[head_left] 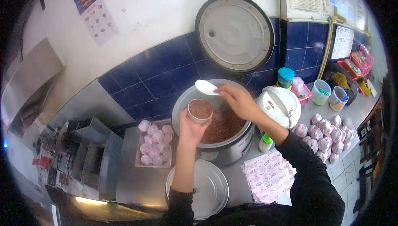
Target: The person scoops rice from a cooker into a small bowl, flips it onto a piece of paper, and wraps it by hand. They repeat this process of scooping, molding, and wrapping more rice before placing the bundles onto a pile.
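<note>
Left hand (192, 130): in the head view, your fingers are closed around the cup, which you hold over the near-left rim of the cooker.
Cup (198, 120): tilted, filled with brown rice.
Right hand (237, 101): your fingers are clamped on the handle of the white spoon (207, 87), its bowl above and just right of the cup.
Cooker (230, 153): it stands open before you, with more rice (226, 127) inside; its lid (234, 33) stands up behind.
Counter (132, 184): grey; left of the cooker a tray (153, 166) bears wrapped balls (157, 136), and printed paper (269, 176) lies near your right sleeve.
Right side: a white pot (278, 108), two tubs (321, 93) and a wrapped pile (326, 136).
Wall (157, 10): white above blue tiles (161, 77), with posters (93, 8) at upper left.
Floor (350, 174): pale tiles, far right.
</note>
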